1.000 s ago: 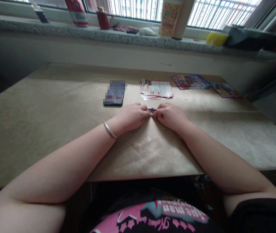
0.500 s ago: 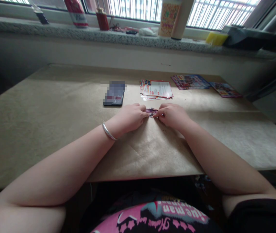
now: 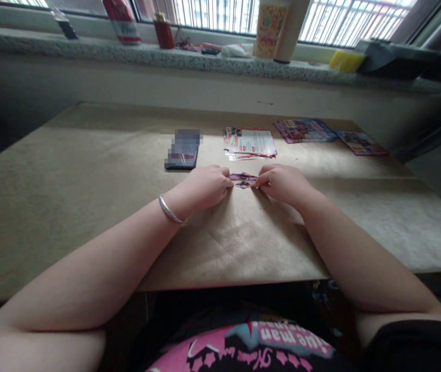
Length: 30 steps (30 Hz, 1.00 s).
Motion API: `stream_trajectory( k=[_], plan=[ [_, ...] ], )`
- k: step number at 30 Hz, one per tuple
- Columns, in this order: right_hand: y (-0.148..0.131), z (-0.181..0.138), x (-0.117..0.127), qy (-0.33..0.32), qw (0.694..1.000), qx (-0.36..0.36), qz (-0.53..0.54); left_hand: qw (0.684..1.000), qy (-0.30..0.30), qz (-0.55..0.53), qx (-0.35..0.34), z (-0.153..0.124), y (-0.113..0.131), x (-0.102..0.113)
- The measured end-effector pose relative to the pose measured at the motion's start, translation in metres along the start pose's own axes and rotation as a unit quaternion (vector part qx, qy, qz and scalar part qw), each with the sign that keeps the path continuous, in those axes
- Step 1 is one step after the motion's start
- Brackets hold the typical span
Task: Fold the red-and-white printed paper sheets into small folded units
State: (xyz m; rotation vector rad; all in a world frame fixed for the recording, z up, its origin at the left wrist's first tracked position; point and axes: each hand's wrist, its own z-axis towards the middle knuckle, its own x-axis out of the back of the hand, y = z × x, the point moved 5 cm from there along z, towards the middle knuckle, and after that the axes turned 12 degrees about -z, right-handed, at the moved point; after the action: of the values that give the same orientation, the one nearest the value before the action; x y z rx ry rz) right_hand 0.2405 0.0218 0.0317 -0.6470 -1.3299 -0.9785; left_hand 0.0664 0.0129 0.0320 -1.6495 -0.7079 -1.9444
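Note:
A small folded piece of printed paper (image 3: 243, 180), purple and pink, lies on the brown paper-covered table (image 3: 88, 170) between my two hands. My left hand (image 3: 204, 186), with a silver bangle on the wrist, pinches its left end with curled fingers. My right hand (image 3: 284, 183) pinches its right end the same way. Both hands rest on the table surface. Just beyond them lies a stack of printed leaflets (image 3: 251, 142).
A dark phone (image 3: 182, 151) lies left of the leaflets. More colourful leaflets (image 3: 304, 130) and another one (image 3: 362, 143) sit at the far right. The window sill (image 3: 189, 56) holds cans, a patterned cup, a yellow sponge and small items.
My hands have drawn slightly apart, so more of the folded paper shows between them. Nothing else on the table has moved.

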Motion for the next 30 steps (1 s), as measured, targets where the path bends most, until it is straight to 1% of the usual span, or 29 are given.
stream_trajectory(
  k=[6,11,13,16,19,21,23,25,27,30],
  plan=[
    [0.003,-0.001,-0.001,-0.009,1.000,-0.003,0.000,1.000,-0.003,0.007,0.005,0.000,0.001,0.002],
    [-0.002,-0.001,0.001,-0.004,1.000,0.004,0.005,1.000,-0.003,0.026,0.016,0.001,0.006,0.004],
    [-0.004,-0.001,0.001,0.010,1.000,0.013,0.014,0.999,0.009,0.027,0.016,0.001,0.007,0.003],
    [-0.004,0.000,-0.002,0.041,0.998,0.022,0.050,0.999,0.045,0.023,0.017,-0.001,0.006,0.002],
    [0.001,0.001,-0.006,0.082,0.991,-0.014,0.105,0.997,0.074,0.013,0.012,-0.001,0.002,0.001],
    [0.006,0.002,-0.009,0.102,0.984,-0.049,0.138,0.997,0.079,0.009,0.006,-0.001,0.000,0.000],
    [0.006,0.002,-0.012,0.097,0.983,-0.059,0.143,0.997,0.078,0.003,0.005,0.000,-0.002,-0.001],
    [0.003,0.003,-0.014,0.074,0.989,-0.043,0.122,0.997,0.078,-0.012,0.011,0.001,-0.004,-0.002],
    [-0.002,0.004,-0.015,0.055,0.993,-0.024,0.101,0.995,0.091,-0.040,0.028,0.001,-0.007,-0.003],
    [-0.006,0.005,-0.015,0.048,0.993,-0.015,0.103,0.987,0.124,-0.085,0.052,0.000,-0.012,-0.006]
  ],
)
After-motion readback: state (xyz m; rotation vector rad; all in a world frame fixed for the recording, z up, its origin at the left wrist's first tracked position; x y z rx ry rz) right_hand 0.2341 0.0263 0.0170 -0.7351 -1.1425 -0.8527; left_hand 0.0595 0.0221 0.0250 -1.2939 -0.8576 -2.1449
